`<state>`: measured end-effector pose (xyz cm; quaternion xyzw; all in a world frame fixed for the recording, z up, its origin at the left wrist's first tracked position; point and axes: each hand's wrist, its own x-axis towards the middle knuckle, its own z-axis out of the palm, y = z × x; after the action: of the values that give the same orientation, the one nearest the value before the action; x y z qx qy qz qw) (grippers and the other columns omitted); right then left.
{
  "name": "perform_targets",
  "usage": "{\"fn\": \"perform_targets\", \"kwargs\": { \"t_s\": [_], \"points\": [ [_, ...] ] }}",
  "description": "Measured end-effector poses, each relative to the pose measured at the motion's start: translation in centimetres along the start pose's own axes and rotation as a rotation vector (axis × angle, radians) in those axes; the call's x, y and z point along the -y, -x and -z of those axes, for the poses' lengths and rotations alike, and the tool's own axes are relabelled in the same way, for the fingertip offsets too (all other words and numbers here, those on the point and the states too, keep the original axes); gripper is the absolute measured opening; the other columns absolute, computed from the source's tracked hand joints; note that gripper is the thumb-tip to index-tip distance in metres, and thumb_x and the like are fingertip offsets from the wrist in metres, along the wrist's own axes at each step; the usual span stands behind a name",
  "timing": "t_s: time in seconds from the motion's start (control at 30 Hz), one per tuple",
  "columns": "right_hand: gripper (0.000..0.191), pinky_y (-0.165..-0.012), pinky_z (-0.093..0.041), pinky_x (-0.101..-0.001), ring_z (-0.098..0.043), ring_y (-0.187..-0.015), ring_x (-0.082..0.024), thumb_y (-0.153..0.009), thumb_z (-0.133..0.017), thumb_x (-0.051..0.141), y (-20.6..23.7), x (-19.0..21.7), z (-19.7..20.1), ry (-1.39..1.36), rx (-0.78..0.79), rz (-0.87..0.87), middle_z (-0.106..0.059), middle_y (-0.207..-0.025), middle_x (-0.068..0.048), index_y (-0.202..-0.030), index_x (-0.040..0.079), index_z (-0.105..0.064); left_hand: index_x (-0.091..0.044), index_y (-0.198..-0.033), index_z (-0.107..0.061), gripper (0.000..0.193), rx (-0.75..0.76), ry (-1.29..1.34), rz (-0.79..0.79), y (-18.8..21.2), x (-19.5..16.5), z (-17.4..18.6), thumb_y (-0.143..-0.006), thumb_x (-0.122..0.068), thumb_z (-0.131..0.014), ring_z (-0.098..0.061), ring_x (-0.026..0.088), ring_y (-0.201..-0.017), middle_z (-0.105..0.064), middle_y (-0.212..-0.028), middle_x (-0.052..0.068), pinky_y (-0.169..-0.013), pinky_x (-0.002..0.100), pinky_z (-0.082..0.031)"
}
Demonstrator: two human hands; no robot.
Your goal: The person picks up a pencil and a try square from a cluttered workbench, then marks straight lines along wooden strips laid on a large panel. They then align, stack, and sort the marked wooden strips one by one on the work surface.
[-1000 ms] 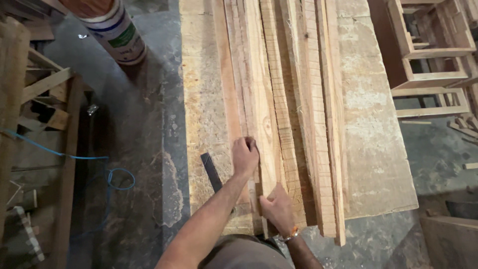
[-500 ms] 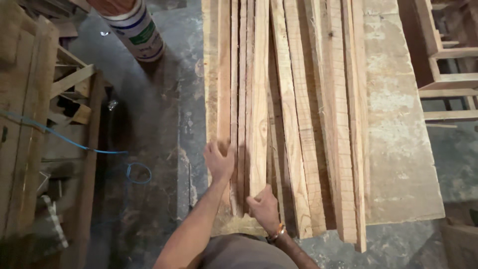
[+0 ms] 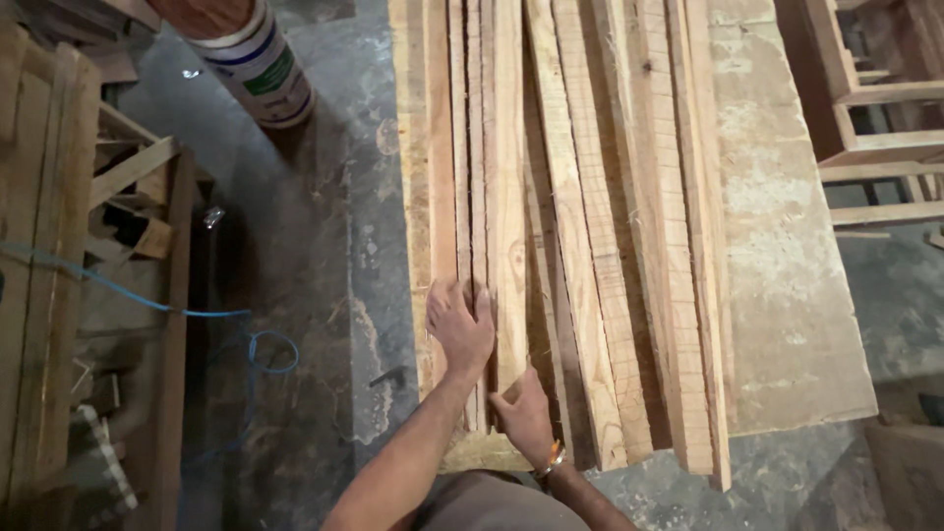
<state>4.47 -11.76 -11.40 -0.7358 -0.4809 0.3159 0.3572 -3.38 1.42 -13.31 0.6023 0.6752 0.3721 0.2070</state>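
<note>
Hands (image 3: 460, 329) flat on wooden slats (image 3: 492, 197)

Two hands are in view, a left hand (image 3: 460, 324) and a right hand (image 3: 525, 418), both lying on a stack of long wooden slats (image 3: 580, 236); about nine slats show, though the tight edges at the left of the stack make an exact count uncertain. Under them lies one broad board (image 3: 777, 265). One cylindrical container (image 3: 258, 67) stands on the floor, one blue cord (image 3: 147, 305) trails across it, and one metal bangle (image 3: 551, 462) sits on the right wrist.
</note>
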Motion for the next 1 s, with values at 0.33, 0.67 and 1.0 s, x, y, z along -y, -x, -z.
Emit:
{"fn": "perform_targets", "kwargs": {
  "t_s": [0.33, 0.67, 1.0],
  "points": [
    [0.044, -0.079, -0.047, -0.0484, -0.058, -0.088, -0.039, -0.076, -0.078, 0.024, 0.7, 0.9, -1.2, 0.175, 0.021, -0.228, -0.057, -0.092, -0.021, -0.098, -0.002, -0.051, 0.005, -0.133, -0.048, 0.077, 0.545, 0.087, 0.407, -5.2, -5.5, -1.6, -0.085, -0.05, -0.073, -0.069, 0.041, -0.104, -0.071, -0.108, 0.027, -0.093, 0.049, -0.053],
    [0.05, -0.085, -0.047, -0.0491, -0.058, -0.095, -0.04, -0.075, -0.078, 0.033, 3.0, -0.4, -1.9, 0.193, 0.05, -0.276, -0.059, -0.095, -0.022, -0.102, -0.001, -0.053, 0.006, -0.115, -0.058, 0.063, 0.395, 0.15, 0.449, -3.0, -5.2, -0.9, -0.075, -0.039, -0.076, -0.074, 0.036, -0.094, -0.075, -0.097, 0.022, -0.086, 0.044, -0.056],
    [0.073, -0.105, -0.045, -0.0436, -0.057, -0.116, -0.037, -0.077, -0.078, 0.032, 0.3, 0.2, -2.5, 0.193, -0.01, -0.234, -0.061, -0.117, -0.022, -0.134, -0.003, -0.049, 0.004, -0.113, -0.048, 0.055, 0.513, 0.205, 0.458, -5.9, -5.5, -1.0, -0.085, -0.04, -0.067, -0.077, 0.033, -0.091, -0.077, -0.098, 0.02, -0.084, 0.041, -0.056]
  ]
}}
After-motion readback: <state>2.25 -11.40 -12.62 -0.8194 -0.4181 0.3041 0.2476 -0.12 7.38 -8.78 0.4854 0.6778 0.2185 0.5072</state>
